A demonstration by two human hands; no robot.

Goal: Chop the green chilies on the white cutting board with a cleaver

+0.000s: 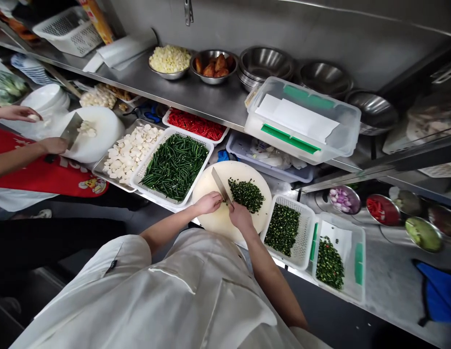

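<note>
At chopping board point(215, 226), right grip point(241, 216) around knife point(220, 183), left grip point(209, 202) curled, contents hidden, red apron point(54, 179) with illegible lettering point(69, 164)

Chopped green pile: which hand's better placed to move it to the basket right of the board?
Right, likely: the right hand grips the knife and is nearer both the chopped green pile and the white basket; the left hand is across the knife from them.

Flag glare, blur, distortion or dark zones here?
Head view: wide-angle stretch toward the edges, blue item at far right looks soft; head view: bright reflections on steel bowls; head view: lower left nearly black; head view: cutting board and knife read clearer.
</note>
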